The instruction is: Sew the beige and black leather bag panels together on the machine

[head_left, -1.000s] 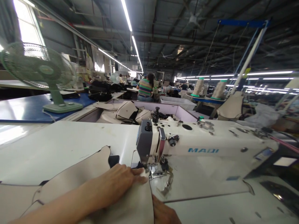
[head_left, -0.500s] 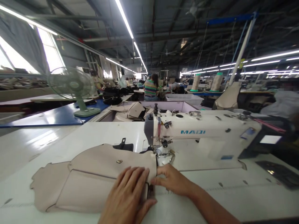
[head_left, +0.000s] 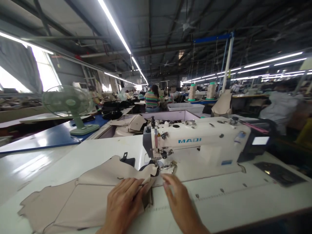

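Observation:
A beige leather-like bag piece point(head_left: 97, 175) with dark edges lies across the table, its right end at the needle of the white sewing machine point(head_left: 209, 139). My left hand point(head_left: 126, 201) is closed on this piece near its right end, and the material is folded up between thumb and fingers. Just right of the edge, below the needle area, my right hand point(head_left: 177, 198) is open with its fingers bent and slightly apart; nothing shows in it. Behind the piece lies a black part with a buckle-like loop point(head_left: 126, 159). The underside of the piece is hidden.
A green desk fan point(head_left: 73, 107) stands on a blue table point(head_left: 56, 133) at left. Behind the machine, a bin point(head_left: 165, 115) holds more beige pieces. Thread cones point(head_left: 192, 92) stand beyond it. A person in a striped top point(head_left: 152, 99) is farther back.
My left hand has gone from lying flat on the piece to gripping and folding its right end. My right hand has come off the edge. The view has shifted.

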Motion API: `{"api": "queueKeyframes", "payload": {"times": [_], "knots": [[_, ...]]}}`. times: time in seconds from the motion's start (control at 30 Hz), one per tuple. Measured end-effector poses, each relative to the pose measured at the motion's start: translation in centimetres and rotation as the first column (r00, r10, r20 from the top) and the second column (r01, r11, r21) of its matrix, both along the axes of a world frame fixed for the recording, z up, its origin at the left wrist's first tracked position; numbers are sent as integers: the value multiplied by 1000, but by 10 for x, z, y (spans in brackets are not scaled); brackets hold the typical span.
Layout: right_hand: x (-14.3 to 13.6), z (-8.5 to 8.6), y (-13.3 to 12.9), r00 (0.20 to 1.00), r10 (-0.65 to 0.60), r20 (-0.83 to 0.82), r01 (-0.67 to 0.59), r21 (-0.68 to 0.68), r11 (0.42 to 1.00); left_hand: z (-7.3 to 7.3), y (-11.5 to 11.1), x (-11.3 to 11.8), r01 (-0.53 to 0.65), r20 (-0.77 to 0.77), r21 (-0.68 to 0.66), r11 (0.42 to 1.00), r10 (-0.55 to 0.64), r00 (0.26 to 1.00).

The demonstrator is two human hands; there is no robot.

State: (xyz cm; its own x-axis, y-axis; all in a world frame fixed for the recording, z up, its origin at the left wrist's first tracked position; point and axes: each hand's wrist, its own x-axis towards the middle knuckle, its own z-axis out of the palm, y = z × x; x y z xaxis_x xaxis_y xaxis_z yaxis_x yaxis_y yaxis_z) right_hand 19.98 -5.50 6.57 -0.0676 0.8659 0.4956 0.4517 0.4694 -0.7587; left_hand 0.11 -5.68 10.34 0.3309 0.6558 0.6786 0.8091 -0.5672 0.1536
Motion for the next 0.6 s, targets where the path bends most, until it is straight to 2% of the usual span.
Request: {"api": "queueKeyframes", "payload": {"times": [0.03, 0.1, 0.17, 0.23, 0.3, 0.37, 0.43, 0.53, 0.6], "knots": [[-9, -15, -9, 998, 29, 61, -30, 16, 999, 4, 3, -1, -8, -29, -6, 1000, 8, 1000], [-39, -41, -22, 997, -16, 72, 15, 12, 1000, 17, 9, 2, -29, -123, -15, 999, 27, 992], [-75, -53, -24, 997, -69, -32, 68, -43, 997, 35, 15, 9, -26, -244, -40, 999, 15, 970], [-107, -47, -17, 983, -86, -164, 68, -114, 991, 50, 19, 18, 40, -375, -97, 995, -73, 924], [-123, -31, -9, 989, -82, -125, 67, -119, 991, 57, 20, 27, 137, -486, -166, 977, -202, 850], [-120, -15, -5, 992, -112, -51, 107, -93, 990, 53, 19, 32, 216, -556, -229, 949, -310, 771], [-103, -5, -6, 992, -124, 23, 125, -40, 991, 40, 16, 35, 269, -588, -275, 923, -382, 712], [-71, 0, -15, 981, -95, 168, 87, 53, 995, 21, 13, 35, 270, -601, -327, 906, -420, 680], [-56, 2, -24, 972, -105, 211, 91, 76, 993, 15, 11, 36, 238, -607, -380, 894, -435, 665]]}}
